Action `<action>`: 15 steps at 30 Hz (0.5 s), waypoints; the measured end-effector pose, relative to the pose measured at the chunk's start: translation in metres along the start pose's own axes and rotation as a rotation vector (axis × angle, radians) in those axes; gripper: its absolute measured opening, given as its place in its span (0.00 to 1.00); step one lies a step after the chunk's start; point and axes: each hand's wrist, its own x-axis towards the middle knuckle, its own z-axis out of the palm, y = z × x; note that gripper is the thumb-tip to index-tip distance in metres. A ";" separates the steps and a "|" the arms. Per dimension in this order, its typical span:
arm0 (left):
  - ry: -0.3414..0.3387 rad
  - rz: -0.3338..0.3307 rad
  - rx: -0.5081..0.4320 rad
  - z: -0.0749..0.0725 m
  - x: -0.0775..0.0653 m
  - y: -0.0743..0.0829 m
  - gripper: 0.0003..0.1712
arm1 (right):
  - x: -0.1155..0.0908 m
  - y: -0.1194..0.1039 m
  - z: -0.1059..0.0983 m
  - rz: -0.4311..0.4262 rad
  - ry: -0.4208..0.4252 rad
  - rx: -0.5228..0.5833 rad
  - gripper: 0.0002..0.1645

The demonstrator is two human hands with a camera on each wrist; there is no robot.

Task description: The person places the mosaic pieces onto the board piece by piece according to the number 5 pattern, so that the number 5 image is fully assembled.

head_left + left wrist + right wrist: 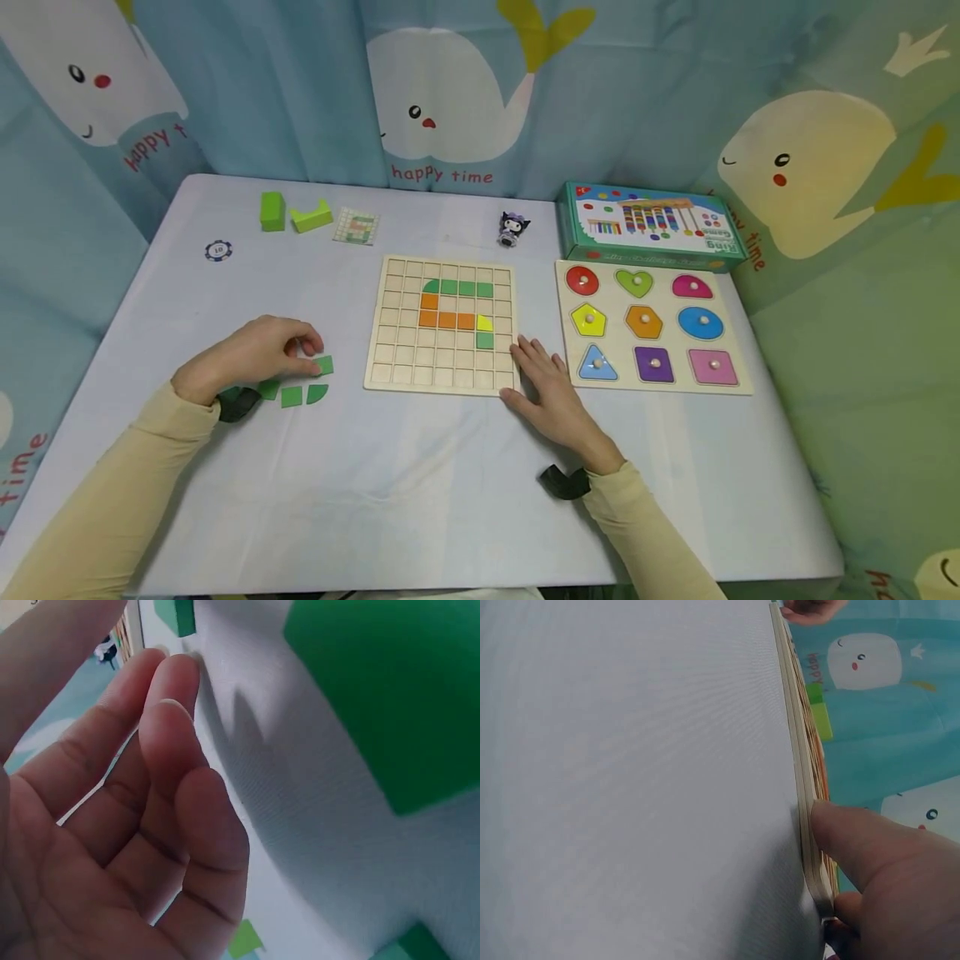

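My left hand (273, 354) is over the left side of the table, its fingers loosely bent. Its fingertips are right by a green square tile (324, 365). In the left wrist view the left hand (150, 802) shows a gap between thumb and fingers. Close by lie another green square tile (292, 397), a rounded green tile (317, 393) and others partly hidden under the hand. My right hand (551, 400) rests at the lower right corner of a wooden grid board (405, 377), thumb against its edge. Green, orange and yellow tiles (447, 320) form a figure in the grid.
A shape-knob board (660, 387) lies to the right, with a green game box (652, 223) behind it. At the back stand a small figurine (512, 228), a pattern card (356, 227) and green blocks (273, 212). A round chip (219, 251) lies at left.
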 end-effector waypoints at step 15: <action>0.005 0.006 0.025 0.002 0.002 -0.006 0.16 | 0.000 0.002 0.001 0.002 -0.002 0.004 0.44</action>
